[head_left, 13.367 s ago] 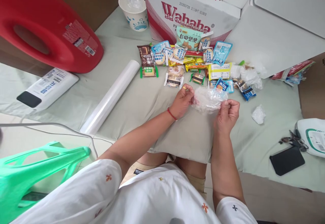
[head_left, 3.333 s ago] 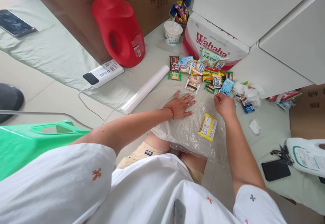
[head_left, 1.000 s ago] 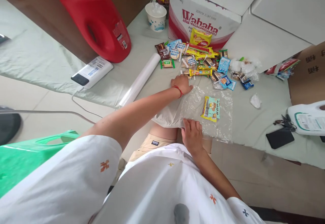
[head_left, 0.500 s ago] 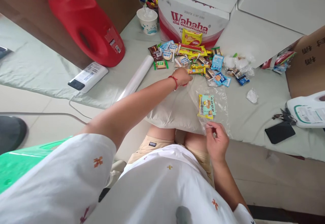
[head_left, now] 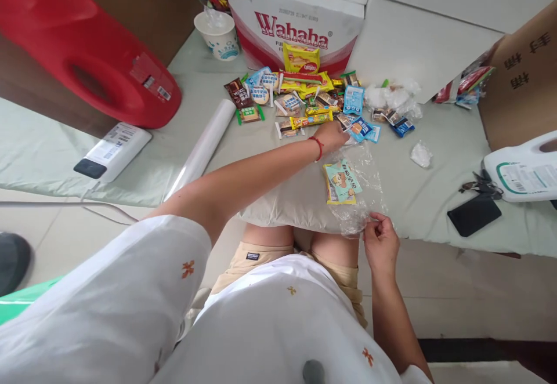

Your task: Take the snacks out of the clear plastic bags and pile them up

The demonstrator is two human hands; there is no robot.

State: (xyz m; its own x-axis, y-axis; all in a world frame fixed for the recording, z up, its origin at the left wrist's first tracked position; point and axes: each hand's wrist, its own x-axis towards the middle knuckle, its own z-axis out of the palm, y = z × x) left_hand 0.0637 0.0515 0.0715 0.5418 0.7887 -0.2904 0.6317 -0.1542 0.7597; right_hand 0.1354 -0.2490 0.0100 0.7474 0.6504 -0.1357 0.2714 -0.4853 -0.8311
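Note:
On the cloth near the front edge lies a sheet of clear plastic film (head_left: 369, 178). A green and yellow snack packet (head_left: 342, 182) rests on it. My right hand (head_left: 382, 242) pinches the film's near right edge between thumb and fingers. My left hand (head_left: 331, 136), a red string around its wrist, reaches to the near side of the snack pile, just beyond the film's far edge. Its fingers are closed and point down, and what they grip is hidden. Close to those fingertips are a blue packet (head_left: 360, 129) and a yellow stick-shaped snack (head_left: 311, 120).
A clear plastic roll (head_left: 202, 146) lies to the left, near a white power bank (head_left: 114, 151) and a red jug (head_left: 143, 76). Behind the pile stands a Wahaha carton (head_left: 291, 24). At right are a black wallet (head_left: 474, 214), keys and a white bottle (head_left: 522, 169).
My left hand has moved right along the pile's near edge, to beside the blue packet. The snack packet on the film has tilted, and my right hand still holds the film's edge.

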